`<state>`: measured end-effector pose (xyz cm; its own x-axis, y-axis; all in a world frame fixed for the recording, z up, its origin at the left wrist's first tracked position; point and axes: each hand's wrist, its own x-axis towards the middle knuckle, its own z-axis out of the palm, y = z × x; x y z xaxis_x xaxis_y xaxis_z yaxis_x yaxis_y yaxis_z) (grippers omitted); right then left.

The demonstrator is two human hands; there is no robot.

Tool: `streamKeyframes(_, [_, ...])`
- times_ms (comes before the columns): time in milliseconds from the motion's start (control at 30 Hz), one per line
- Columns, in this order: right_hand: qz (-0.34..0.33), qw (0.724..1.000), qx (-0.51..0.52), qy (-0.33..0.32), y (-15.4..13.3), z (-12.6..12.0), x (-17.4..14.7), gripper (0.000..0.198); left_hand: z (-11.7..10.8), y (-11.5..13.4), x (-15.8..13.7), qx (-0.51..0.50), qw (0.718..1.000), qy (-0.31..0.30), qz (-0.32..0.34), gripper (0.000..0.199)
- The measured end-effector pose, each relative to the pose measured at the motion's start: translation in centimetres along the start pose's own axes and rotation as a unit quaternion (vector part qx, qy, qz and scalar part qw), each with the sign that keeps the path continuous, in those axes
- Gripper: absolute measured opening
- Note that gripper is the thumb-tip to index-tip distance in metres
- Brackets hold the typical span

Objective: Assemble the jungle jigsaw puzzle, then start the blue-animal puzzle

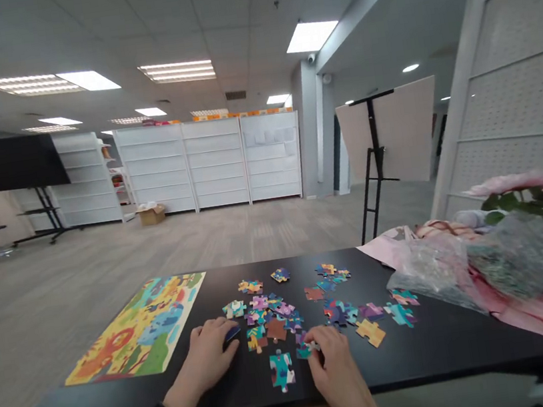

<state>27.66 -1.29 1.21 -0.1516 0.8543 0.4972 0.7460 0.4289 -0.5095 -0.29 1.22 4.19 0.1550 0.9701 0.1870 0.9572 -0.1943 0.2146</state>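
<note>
My left hand (212, 354) rests on the black table with its fingers curled around a dark blue puzzle piece (232, 332), seen edge-on by the fingertips. Just right of centre, my right hand (334, 359) has thumb and fingers closed on a purple and teal puzzle piece (303, 348), partly covered by the fingers. Between the hands lies a loose pile of jigsaw pieces (276, 329) in purple, brown and teal. A larger teal piece (281, 369) sits by itself near the front edge. More pieces, among them a yellow-orange one (371, 332), are scattered to the right.
A colourful picture sheet (140, 330) lies on the left of the black table (227, 391). Flowers in pink wrapping and clear plastic (462, 264) cover the right end. Beyond stand an easel-like board (393, 132), white shelving (215, 164) and a screen on a stand (17, 162).
</note>
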Motion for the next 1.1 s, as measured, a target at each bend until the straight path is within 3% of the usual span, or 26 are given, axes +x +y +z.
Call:
streamKeyframes(167, [0.004, 1.000, 0.000, 0.009, 0.5, 0.8, 0.1, 0.028, 0.1, -1.9, 3.3, 0.035, 0.999, 0.016, -0.025, 0.036])
streamKeyframes(367, [0.002, 1.000, 0.024, 0.017, 1.3, 1.2, 0.0, 0.028, 2.3, -3.1, 7.5, 0.006, 0.999, 0.035, -0.024, 0.043])
streamKeyframes(467, [0.012, 0.999, 0.039, 0.004, 1.4, 1.0, 0.0, 0.027, 2.8, -3.7, 8.0, -0.021, 0.998, 0.050, -0.011, 0.046])
streamKeyframes(567, [0.051, 0.996, 0.068, 0.007, 1.5, 0.7, 0.1, 0.035, 1.8, -3.5, 7.3, -0.049, 0.995, 0.079, 0.026, 0.052])
streamKeyframes(700, [0.088, 0.985, 0.144, 0.018, 1.2, -0.4, 0.2, 0.041, 0.2, 0.8, 4.9, -0.202, 0.962, 0.161, 0.086, 0.049])
streamKeyframes(767, [0.067, 0.979, 0.191, -0.019, 1.2, -1.0, 0.2, 0.038, 0.5, 4.5, 3.5, -0.299, 0.937, 0.160, 0.080, 0.029])
streamKeyframes(833, [0.056, 0.968, 0.240, -0.051, 1.4, -1.4, 0.3, 0.038, 1.7, 8.2, 2.4, -0.387, 0.911, 0.122, 0.080, 0.017])
streamKeyframes(933, [0.097, 0.938, 0.332, -0.026, 2.0, -1.2, 0.6, 0.032, 3.7, 12.4, 1.7, -0.496, 0.862, 0.092, 0.046, 0.011])
streamKeyframes(1033, [0.121, 0.900, 0.418, 0.008, 2.6, -0.7, 0.9, 0.033, 4.8, 14.2, 1.3, -0.561, 0.824, 0.078, 0.020, 0.013])
streamKeyframes(1100, [0.124, 0.891, 0.436, 0.009, 2.8, -0.6, 1.0, 0.033, 4.9, 14.3, 0.7, -0.539, 0.839, 0.075, 0.026, 0.012])
